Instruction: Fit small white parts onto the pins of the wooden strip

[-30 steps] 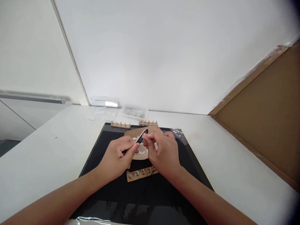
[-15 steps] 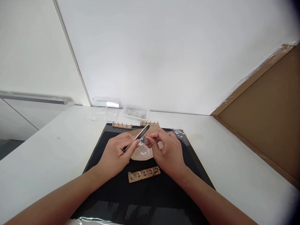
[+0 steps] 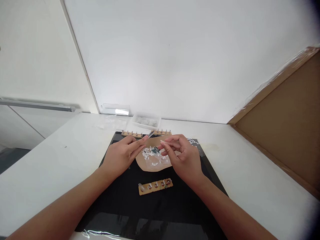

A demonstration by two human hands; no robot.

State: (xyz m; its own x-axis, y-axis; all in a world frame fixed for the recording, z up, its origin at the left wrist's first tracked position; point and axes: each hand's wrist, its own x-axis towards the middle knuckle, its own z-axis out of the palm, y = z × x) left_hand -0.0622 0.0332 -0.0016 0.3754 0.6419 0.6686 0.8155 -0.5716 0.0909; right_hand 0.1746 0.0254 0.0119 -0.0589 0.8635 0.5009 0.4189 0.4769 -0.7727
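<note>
My left hand is closed round a slim dark tool with a pale edge, whose tip points up and to the right; its exact kind is unclear. Thumb and fingertips of my right hand pinch a small white piece. Both hands hover over a rounded tan sheet. On it lie many small white chips and a dark teal lump. Nearer to me, a wooden strip carries a row of metal holders, some with small pale pieces on them.
Two more wooden strips with metal pegs stand at the black mat's far edge. Behind is a clear plastic box. White bits lie at the mat's far right corner. A cardboard panel rises on the right.
My hands have moved apart, uncovering more of the tan sheet and its chips. The dark tool has turned and shows less of its length. The white piece now shows in my right fingertips.
</note>
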